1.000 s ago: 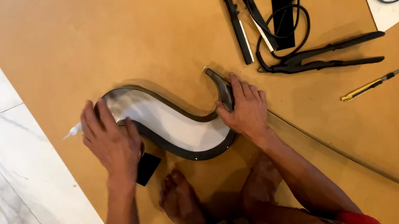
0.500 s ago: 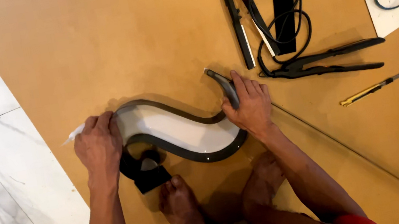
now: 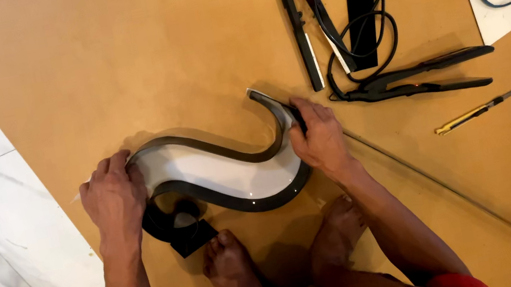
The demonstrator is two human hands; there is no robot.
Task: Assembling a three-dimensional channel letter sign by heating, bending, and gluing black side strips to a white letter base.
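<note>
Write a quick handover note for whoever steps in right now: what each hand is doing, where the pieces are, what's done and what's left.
Left hand: pressing down on the left end of the white S-shaped panel with a dark strip along its edge.
Right hand: grip on the strip at the panel's upper right curl.
The panel lies flat on the brown board; a black roll of strip sits just below the left hand.
Done: the strip follows both long edges.
Left: the right tip looks unfinished, and the strip appears to be joined to the roll.
The yellow utility knife and black long-jawed heating tool lie to the right, untouched.
</note>
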